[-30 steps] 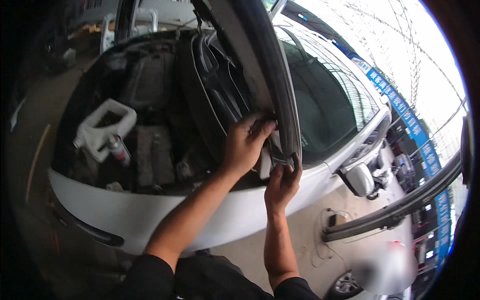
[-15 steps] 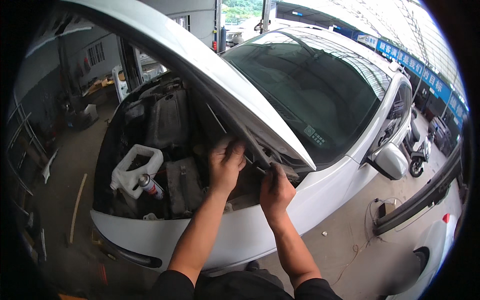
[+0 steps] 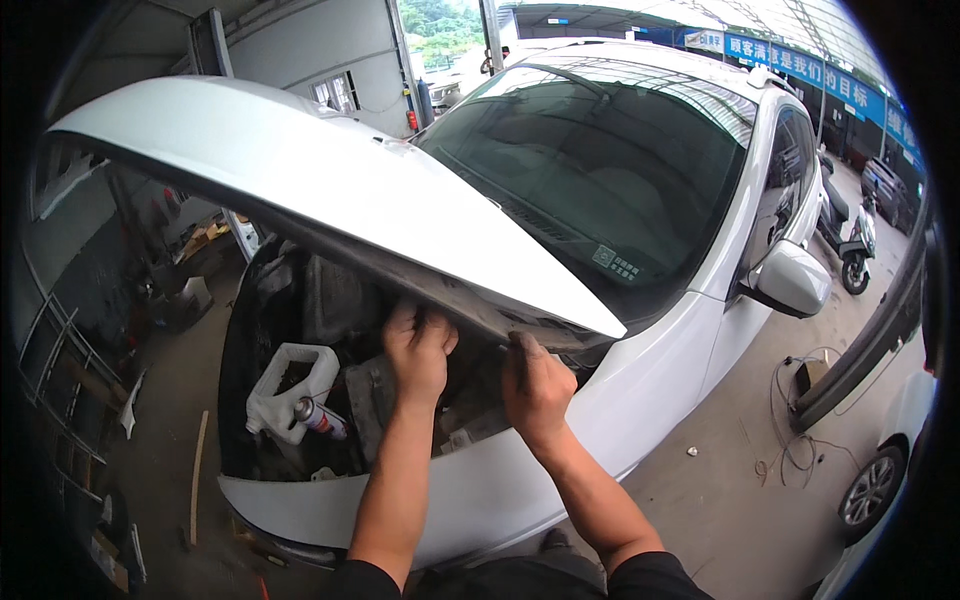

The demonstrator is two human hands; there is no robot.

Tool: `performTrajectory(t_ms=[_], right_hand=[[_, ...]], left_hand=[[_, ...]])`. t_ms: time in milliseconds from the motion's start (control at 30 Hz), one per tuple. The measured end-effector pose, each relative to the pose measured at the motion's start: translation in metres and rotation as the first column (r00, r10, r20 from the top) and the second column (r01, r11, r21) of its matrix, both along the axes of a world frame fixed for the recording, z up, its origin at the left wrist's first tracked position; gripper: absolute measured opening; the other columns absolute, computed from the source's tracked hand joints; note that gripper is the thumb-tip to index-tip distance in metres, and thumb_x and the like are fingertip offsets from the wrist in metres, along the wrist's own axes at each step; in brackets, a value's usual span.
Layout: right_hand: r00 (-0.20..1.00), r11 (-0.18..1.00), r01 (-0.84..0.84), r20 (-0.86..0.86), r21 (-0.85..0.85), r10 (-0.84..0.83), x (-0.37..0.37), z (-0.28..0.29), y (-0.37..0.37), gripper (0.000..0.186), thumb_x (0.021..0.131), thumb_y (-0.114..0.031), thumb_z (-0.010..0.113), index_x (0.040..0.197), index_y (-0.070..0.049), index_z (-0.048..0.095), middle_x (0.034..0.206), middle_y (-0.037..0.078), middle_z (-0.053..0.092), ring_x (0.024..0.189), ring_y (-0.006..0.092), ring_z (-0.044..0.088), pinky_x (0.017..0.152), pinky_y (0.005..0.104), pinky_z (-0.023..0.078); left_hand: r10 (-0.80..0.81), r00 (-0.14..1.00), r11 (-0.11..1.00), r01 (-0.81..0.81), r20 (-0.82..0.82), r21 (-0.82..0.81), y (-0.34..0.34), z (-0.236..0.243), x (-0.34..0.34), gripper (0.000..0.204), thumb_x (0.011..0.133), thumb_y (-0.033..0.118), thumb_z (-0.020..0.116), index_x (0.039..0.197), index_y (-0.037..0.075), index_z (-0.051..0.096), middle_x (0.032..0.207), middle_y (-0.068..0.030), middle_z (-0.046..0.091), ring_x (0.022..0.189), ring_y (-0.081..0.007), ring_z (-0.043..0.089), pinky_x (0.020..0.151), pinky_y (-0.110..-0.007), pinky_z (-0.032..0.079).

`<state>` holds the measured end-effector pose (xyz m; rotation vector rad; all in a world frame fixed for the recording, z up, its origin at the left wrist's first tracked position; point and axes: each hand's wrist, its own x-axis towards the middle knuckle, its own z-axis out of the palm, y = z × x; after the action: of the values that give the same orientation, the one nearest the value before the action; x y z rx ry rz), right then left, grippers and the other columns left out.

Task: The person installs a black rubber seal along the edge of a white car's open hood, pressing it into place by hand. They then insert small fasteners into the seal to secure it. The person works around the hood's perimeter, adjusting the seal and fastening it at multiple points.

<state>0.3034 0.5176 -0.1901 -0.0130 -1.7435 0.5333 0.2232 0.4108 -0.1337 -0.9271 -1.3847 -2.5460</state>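
Both hands are up at the front edge of the white hood (image 3: 300,190), which is standing partly raised over the engine bay and spreading from the upper left across to the middle of the view. The left hand (image 3: 418,350) is gripping the hood's dark underside lip, fingers curled up and tucked beneath the edge, thumb side showing. Just beside it, the right hand (image 3: 537,385) is closing on the same lip, fingers hooked up under the rim near the hood's pointed corner. Under the raised panel, a white plastic jug (image 3: 290,385) is sitting in the engine bay, with a spray can (image 3: 320,418) lying against it. Behind the hood, the dark windshield (image 3: 610,170) is sloping away, and the side mirror (image 3: 795,280) is jutting out at right. A scooter (image 3: 850,235) is parked beyond the car.
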Motion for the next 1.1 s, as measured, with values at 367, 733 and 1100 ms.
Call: performTrajectory(t_ms=[367,733,1100], right_hand=[[0.994,0.999,-0.038,0.100,0.033,0.035,0.018,0.013,-0.001,0.031,0.070,0.001,0.066,0.101,0.002,0.060,0.068,0.014,0.059,0.054,0.0293,0.058,0.048,0.0359,0.045],[0.947,0.970,-0.242,0.214,-0.012,0.239,0.028,0.043,0.006,0.034,0.071,0.006,0.059,0.104,-0.001,0.062,0.073,0.014,0.059,0.060,0.0314,0.060,0.052,0.0356,0.047],[0.945,0.957,-0.289,0.158,0.000,0.285,0.008,0.063,-0.014,0.031,0.074,0.006,0.056,0.103,-0.002,0.060,0.080,0.016,0.059,0.066,0.0352,0.060,0.056,0.0390,0.048]], left_hand=[[0.123,0.985,0.992,-0.124,-0.117,0.000,0.000,-0.009,-0.003,0.006,0.089,0.005,0.060,0.095,0.004,0.058,0.077,-0.0012,0.058,0.054,-0.0048,0.044,0.046,-0.020,0.033],[0.038,0.998,0.998,-0.041,0.048,0.050,-0.006,0.002,0.007,0.015,0.089,0.004,0.060,0.103,0.004,0.058,0.081,-0.0014,0.059,0.055,-0.0050,0.044,0.046,-0.019,0.033],[0.206,0.976,0.973,-0.212,0.072,0.093,0.000,-0.008,0.008,0.015,0.089,0.005,0.060,0.104,0.002,0.059,0.093,-0.0048,0.062,0.078,-0.0122,0.058,0.068,-0.025,0.049]])
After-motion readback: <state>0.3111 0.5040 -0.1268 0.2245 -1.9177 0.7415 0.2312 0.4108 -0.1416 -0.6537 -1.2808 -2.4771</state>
